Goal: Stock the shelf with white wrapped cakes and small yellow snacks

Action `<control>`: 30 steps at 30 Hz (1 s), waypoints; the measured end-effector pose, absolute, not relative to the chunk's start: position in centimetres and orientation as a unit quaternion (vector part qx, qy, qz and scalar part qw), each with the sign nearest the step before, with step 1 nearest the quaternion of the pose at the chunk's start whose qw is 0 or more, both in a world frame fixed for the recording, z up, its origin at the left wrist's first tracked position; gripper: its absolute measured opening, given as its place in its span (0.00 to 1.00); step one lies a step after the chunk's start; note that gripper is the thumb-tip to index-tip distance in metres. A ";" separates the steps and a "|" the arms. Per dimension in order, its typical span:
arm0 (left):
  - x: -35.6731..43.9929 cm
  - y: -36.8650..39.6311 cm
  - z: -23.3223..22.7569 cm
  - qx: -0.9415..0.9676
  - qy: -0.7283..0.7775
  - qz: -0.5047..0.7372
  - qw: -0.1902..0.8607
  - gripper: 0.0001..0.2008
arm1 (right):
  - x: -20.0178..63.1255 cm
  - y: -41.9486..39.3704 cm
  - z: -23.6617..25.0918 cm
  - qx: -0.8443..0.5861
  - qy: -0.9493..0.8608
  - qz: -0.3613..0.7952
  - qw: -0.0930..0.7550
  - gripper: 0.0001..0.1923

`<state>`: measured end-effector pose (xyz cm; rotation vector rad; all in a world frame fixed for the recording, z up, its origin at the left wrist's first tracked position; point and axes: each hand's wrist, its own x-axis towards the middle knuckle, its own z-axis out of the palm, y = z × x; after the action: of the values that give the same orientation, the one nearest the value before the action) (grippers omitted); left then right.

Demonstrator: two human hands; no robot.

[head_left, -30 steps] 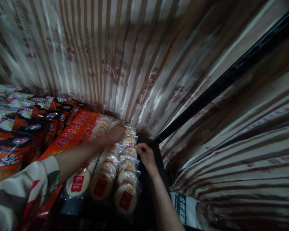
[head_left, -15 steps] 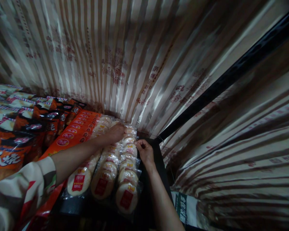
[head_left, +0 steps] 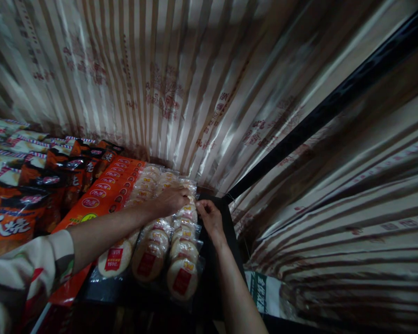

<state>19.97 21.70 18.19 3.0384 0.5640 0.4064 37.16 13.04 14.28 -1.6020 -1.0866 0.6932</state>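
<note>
Just beside the right hand (head_left: pixel 210 219), with the left hand (head_left: pixel 174 200) over its far end, lies a row of wrapped crackers (head_left: pixel 184 248) — probably light, brittle, slick-filmed, best taken by the edges. Both hands are drawn narrow — gripping or not, I cannot tell.

cracker packs (head_left: pixel 182 279): clear glossy plastic | striped sheeting (head_left: pixel 167 97): shiny, creased film | sleeve (head_left: pixel 45 260): matt cloth
</note>
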 end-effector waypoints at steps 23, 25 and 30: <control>19.7 21.4 18.6 0.974 0.187 0.123 0.022 0.11 | 36.8 11.1 15.3 -0.628 -0.475 0.339 0.514 0.15; 19.5 21.3 18.8 0.973 0.188 0.131 0.034 0.13 | 36.7 11.3 15.4 -0.628 -0.480 0.326 0.519 0.14; 19.2 21.0 19.2 0.970 0.188 0.146 0.048 0.14 | 36.6 11.7 15.2 -0.644 -0.493 0.269 0.520 0.12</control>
<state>19.19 21.04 19.18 2.9576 0.5739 0.4439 36.61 11.67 15.16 -1.5428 -1.1813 0.6448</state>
